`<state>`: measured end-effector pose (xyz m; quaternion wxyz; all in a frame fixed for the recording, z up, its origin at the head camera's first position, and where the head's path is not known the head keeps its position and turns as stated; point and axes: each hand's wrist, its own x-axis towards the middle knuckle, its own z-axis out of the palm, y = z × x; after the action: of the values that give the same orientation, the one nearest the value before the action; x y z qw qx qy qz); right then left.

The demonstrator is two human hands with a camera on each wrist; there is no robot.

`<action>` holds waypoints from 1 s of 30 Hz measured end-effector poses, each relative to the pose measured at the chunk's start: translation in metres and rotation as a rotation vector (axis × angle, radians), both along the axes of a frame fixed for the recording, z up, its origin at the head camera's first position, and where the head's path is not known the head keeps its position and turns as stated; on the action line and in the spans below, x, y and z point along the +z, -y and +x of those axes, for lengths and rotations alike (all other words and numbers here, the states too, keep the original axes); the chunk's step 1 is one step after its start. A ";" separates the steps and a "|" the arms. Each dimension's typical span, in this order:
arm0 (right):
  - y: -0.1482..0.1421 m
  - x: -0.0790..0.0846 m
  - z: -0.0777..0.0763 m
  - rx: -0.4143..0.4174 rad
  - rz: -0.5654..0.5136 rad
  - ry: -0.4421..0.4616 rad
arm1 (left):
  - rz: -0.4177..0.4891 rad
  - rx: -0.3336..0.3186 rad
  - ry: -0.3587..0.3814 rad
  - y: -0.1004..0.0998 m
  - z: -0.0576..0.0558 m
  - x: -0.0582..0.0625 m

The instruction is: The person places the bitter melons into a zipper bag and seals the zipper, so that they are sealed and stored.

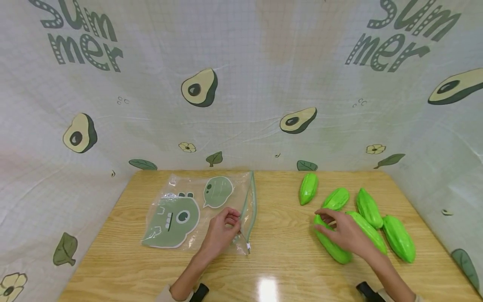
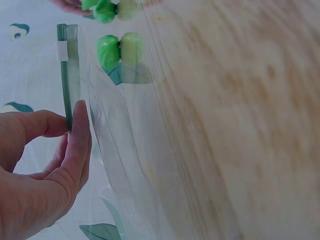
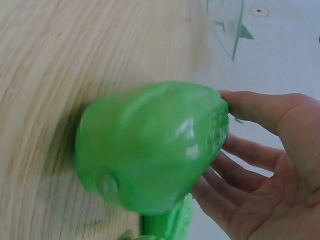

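Observation:
A clear zip bag (image 1: 173,224) with green cartoon prints lies on the wooden table, its green zip edge to the right. My left hand (image 1: 222,231) pinches the bag by that edge between thumb and fingers, and the bag's mouth stands partly apart. The white slider (image 2: 61,51) sits near one end of the green zip strip. On the right, my right hand (image 1: 342,231) grips a glossy green gourd (image 3: 150,145), ridged lengthwise, with thumb and fingers about its tapered end. Another gourd (image 1: 367,230) lies just beside that hand.
Several more green gourds lie around the right hand, among them one at the back (image 1: 309,188) and one at the far right (image 1: 399,239). A printed cloth (image 1: 249,126) with avocados hangs behind the table (image 1: 279,235) and along both sides.

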<state>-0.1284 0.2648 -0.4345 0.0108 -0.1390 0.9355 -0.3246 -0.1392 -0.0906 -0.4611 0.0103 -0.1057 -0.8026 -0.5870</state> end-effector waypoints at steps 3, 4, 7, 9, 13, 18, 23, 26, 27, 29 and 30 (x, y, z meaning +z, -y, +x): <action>-0.002 0.001 -0.002 -0.014 -0.052 0.048 | 0.003 -0.003 0.000 0.001 0.000 -0.001; -0.002 0.001 -0.003 -0.018 -0.065 0.061 | 0.004 -0.004 0.001 0.001 0.000 -0.001; -0.004 0.002 -0.004 -0.029 -0.092 0.087 | 0.005 -0.008 0.001 0.001 0.000 -0.002; -0.004 0.002 -0.005 -0.037 -0.110 0.101 | 0.006 -0.009 0.001 0.001 0.000 -0.002; -0.005 0.002 -0.008 -0.053 -0.154 0.130 | 0.003 -0.009 0.000 0.001 0.001 -0.003; -0.004 0.001 -0.011 -0.086 -0.228 0.194 | -0.003 -0.011 0.002 0.001 0.001 -0.003; -0.004 -0.001 -0.013 -0.111 -0.280 0.226 | -0.008 -0.007 0.006 0.000 0.001 -0.003; -0.004 -0.003 -0.014 -0.119 -0.304 0.229 | -0.012 -0.008 0.003 0.000 0.001 -0.003; -0.004 -0.003 -0.015 -0.119 -0.312 0.233 | -0.013 -0.009 0.004 0.000 0.000 -0.003; -0.003 -0.004 -0.015 -0.131 -0.327 0.240 | -0.016 -0.011 0.004 0.000 0.000 -0.003; -0.002 -0.004 -0.015 -0.133 -0.328 0.239 | -0.017 -0.012 0.002 0.000 0.000 -0.004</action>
<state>-0.1438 0.2672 -0.4380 0.0772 -0.0376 0.8693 -0.4868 -0.1387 -0.0910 -0.4646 0.0048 -0.1100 -0.8070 -0.5801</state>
